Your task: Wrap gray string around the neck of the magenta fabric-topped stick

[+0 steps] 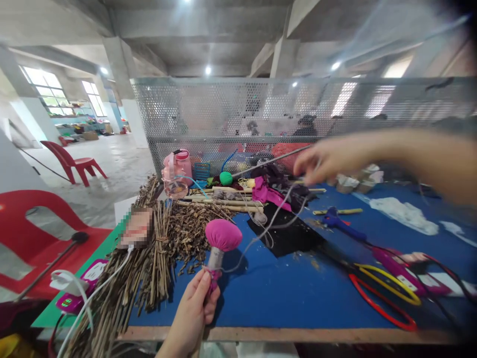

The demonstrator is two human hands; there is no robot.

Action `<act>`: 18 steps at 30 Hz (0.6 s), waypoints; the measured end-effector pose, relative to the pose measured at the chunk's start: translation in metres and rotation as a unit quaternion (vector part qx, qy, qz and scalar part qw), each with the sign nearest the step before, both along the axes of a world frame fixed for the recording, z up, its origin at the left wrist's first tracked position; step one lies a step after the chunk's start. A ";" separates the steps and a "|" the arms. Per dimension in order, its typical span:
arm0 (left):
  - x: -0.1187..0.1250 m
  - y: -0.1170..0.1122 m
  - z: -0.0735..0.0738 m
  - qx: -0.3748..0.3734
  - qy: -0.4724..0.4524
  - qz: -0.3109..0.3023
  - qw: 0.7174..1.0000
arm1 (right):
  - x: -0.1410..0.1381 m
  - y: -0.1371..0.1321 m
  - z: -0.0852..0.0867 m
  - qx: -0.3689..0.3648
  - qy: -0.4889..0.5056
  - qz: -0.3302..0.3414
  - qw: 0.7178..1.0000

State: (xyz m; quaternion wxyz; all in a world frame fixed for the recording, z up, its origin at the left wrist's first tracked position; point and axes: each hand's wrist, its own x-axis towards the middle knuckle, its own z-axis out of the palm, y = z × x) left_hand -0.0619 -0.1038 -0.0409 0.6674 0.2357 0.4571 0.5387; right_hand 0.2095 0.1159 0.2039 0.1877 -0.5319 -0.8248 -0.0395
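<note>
My left hand grips the stick below a pink cloth-covered round head, shaped like a small mallet. Grey yarn is wound round its neck, with gathered pink cloth just under it. From there a loose strand of grey yarn rises to the right toward my right hand, which is raised above the table and blurred by motion. Its fingers look bent around the yarn. A small grey yarn ball lies behind the pink head, near black cloth.
Bundled dry stalks cover the table's left side. Scissors with red and yellow handles lie at right, by a blue glue gun and a purple power strip. A perforated metal screen stands behind; a red chair is at left.
</note>
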 end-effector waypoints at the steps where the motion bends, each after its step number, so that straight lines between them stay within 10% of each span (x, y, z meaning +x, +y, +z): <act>1: 0.000 0.000 0.000 -0.001 -0.002 -0.003 1.000 | -0.006 -0.003 -0.020 -0.015 -0.009 -0.005 1.000; 9: 0.002 0.000 0.000 -0.028 0.003 0.018 0.999 | -0.051 -0.001 -0.173 -0.169 -0.118 -0.010 0.978; 18: 0.002 0.002 0.003 -0.031 0.004 0.010 0.999 | -0.053 0.044 -0.187 -0.132 0.036 0.045 0.989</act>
